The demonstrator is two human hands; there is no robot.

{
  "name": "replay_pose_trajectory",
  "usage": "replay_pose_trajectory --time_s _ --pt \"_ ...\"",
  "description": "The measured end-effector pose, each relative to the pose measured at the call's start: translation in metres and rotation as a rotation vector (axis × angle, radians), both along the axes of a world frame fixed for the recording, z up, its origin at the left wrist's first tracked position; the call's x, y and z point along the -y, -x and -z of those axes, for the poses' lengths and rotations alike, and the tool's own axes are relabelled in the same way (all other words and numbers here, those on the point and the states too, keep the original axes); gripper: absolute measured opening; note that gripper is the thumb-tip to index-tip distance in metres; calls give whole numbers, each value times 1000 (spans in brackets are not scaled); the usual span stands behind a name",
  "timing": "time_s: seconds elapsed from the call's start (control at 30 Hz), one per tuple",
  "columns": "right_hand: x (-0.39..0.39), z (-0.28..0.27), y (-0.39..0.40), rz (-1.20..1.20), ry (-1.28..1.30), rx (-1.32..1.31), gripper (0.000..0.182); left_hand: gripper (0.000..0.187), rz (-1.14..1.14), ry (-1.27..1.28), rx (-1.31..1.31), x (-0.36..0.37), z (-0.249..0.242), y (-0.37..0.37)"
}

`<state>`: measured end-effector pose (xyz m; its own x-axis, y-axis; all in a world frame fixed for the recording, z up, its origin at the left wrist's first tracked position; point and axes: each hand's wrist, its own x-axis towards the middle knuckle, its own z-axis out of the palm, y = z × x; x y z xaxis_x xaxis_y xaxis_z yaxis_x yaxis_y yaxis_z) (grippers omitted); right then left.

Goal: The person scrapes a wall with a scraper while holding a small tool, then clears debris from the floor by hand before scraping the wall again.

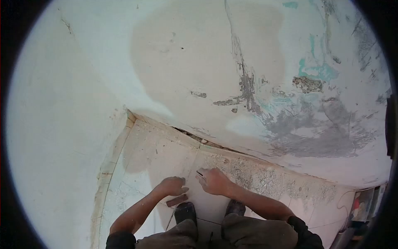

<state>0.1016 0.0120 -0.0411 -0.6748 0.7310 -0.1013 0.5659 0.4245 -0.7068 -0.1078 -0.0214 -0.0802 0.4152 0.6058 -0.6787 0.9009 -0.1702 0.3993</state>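
My right hand (214, 181) is closed round a small, flat, light-coloured object (201, 173) whose edge shows at the fingertips; I cannot make out what it is. To its left, my left hand (173, 186) has its fingers curled, and what they hold, if anything, is too small to name. Just below the left hand, a brown block-like piece (177, 201) lies near the tip of the left shoe (185, 212). Both hands are above the dusty tiled floor (145, 143), apart from each other.
Ahead rises a wall (186, 54) with grey scraped patches, a crack and turquoise paint marks. A dark gap (195, 136) runs along its foot. Another wall (54, 137) stands at the left. Shelf-like items (365, 205) and a thin cable are at the lower right.
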Motion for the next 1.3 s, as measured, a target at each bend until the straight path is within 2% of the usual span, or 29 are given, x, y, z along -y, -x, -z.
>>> replay_pose_trajectory --time_s 0.03,0.1,0.13,0.2,0.23,0.3,0.33,0.4,0.53,0.6,0.63,0.67,0.7,0.73,0.77,0.83,0.87,0.93,1.07,1.13,1.2,1.3 --pt "2 -8 2 1 -2 1 24 41 1 -2 1 -4 -2 -4" --pt "7 -34 8 298 5 -297 27 40 -133 501 534 -12 -9 -11" --pt "8 -36 10 300 5 -299 27 40 -131 501 532 -17 -16 -15" --pt "5 -43 12 481 -129 -546 24 40 -269 695 852 -29 -43 -24" --pt "5 -54 11 484 -134 -549 24 40 -264 692 850 -34 -52 -27" --pt "4 -84 7 600 -116 -722 23 44 -492 446 1123 -43 -71 -33" --pt "1 -85 5 605 -221 -780 21 44 -488 440 1121 -48 -84 -36" --pt "-1 -94 2 615 -248 -831 21 46 -463 308 1291 -58 -112 -42" --pt "-6 -117 -2 632 -355 -904 22 45 -480 250 1235 -70 -147 -55" --pt "-13 -131 -11 620 -278 -870 22 40 -527 -100 1220 -72 -156 -64" --pt "-16 -137 -14 604 -197 -835 22 40 -524 -99 1219 -73 -163 -67" --pt "-19 -142 -15 606 -197 -838 22 37 -638 -144 1242 -74 -170 -69" --pt "-22 -148 -16 562 -259 -840 21 34 -752 -192 1262 -76 -175 -70" --pt "-25 -151 -17 517 -321 -840 21 27 -772 -310 1171 -78 -174 -67" --pt "-28 -153 -18 519 -321 -842 21 27 -771 -310 1169 -80 -178 -69" --pt "-32 -156 -18 490 -481 -902 20 21 -851 -455 1290 -83 -188 -73" --pt "-33 -160 -18 491 -484 -902 20 21 -847 -502 1305 -86 -188 -74" --pt "-33 -167 -18 535 -552 -857 21 21 -827 -521 1306 -89 -189 -74" --pt "-35 -153 -27 530 -522 -785 24 21 -812 -602 1256 -94 -189 -77" --pt "-40 -165 -21 543 -273 -984 22 21 -781 -660 1230 -96 -190 -81" --pt "-41 -168 -18 568 -319 -974 19 20 -753 -722 1209 -97 -191 -85" --pt "-44 -165 -23 562 -351 -921 17 25 -884 -657 1250 -95 -195 -92"
